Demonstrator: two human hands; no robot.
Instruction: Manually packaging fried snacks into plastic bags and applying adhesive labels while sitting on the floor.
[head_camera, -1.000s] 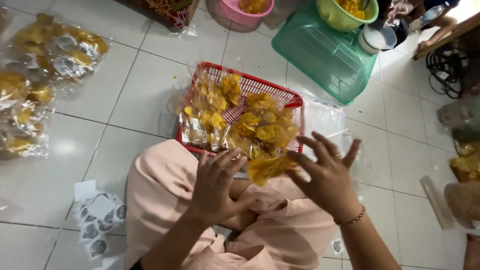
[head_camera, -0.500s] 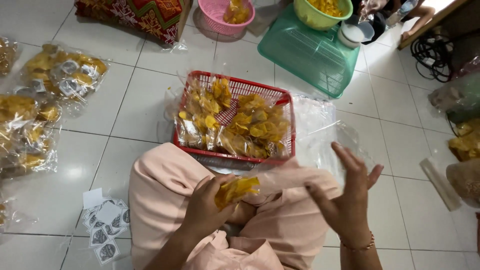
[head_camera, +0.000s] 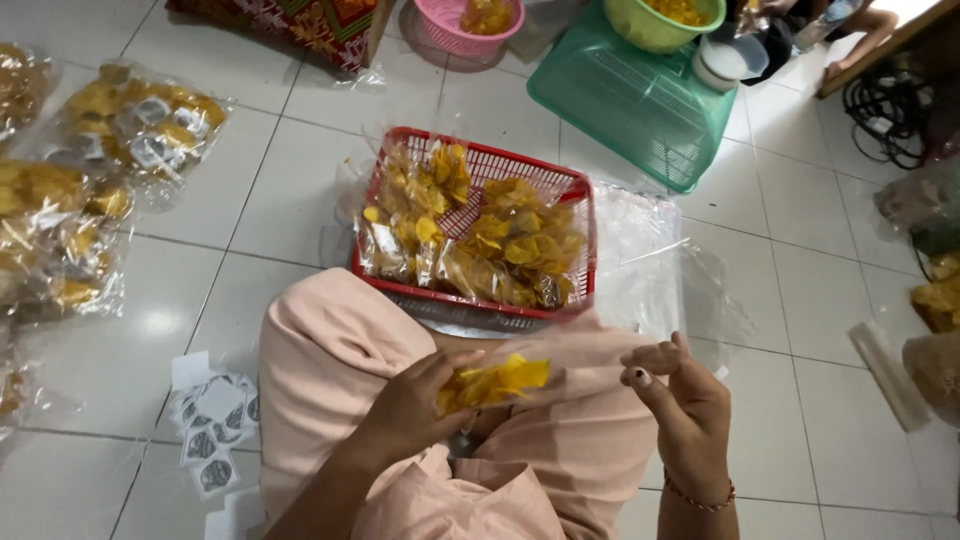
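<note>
The left hand (head_camera: 415, 410) closes its fingers around a small bag of yellow chips (head_camera: 492, 382), held over the lap beside the red basket (head_camera: 480, 235) of filled bags. The right hand (head_camera: 685, 410) hovers nearby, fingers loosely curled and holding nothing, just beside the bag's open end.

Green plastic crate (head_camera: 630, 105), pink basket (head_camera: 455, 28), lime bowl (head_camera: 672, 25), sticker sheets (head_camera: 215, 425) on white floor tiles (head_camera: 800, 300)

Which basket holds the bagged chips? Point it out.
The red basket, just ahead of the knees, full of clear chip bags. The pink basket holds loose chips; the green basket lies upside down under a bowl.
</note>
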